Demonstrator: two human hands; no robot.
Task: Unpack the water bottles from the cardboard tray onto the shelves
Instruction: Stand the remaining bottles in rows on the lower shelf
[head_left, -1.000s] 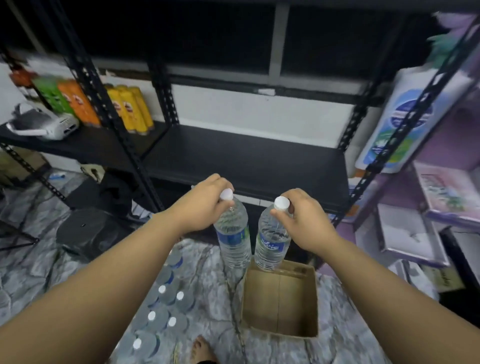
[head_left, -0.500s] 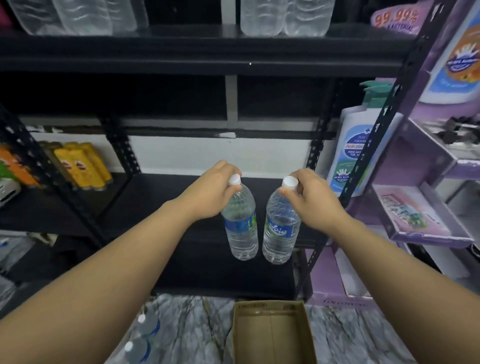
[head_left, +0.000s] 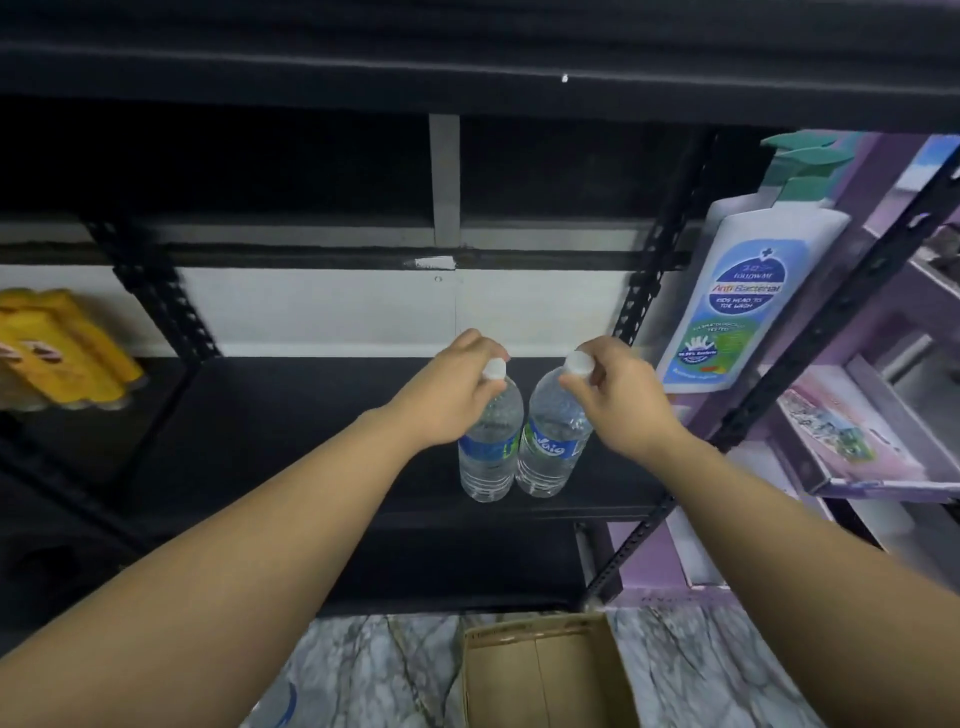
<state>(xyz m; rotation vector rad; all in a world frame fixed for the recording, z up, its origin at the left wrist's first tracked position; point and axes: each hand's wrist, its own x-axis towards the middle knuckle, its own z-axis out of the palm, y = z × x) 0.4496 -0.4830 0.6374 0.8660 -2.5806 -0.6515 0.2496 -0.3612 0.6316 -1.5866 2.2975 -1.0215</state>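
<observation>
Cardboard tray (head_left: 545, 675) sits on the marble floor (head_left: 363, 670) at 6 o'clock, and the part in view holds no bottles; at 7 o'clock a blurred shape on the floor may be another bottle, too unclear to tell. Further out, both hands pinch bottles by their white caps: the left hand (head_left: 447, 400) holds the left water bottle (head_left: 491, 447), the right hand (head_left: 618, 400) the right water bottle (head_left: 553, 447). The two bottles touch and hang low over the black shelf (head_left: 291, 426) at centre; I cannot tell whether their bases rest on it. I judge the unpacking nearly finished, with this pair to set down and release. The right bottle's blue label reads roughly "Jaig". At 2 o'clock a large wash bottle (head_left: 748, 301) reads "Anti Bacterial". Yellow packs (head_left: 62, 353) lie at 9 o'clock.
</observation>
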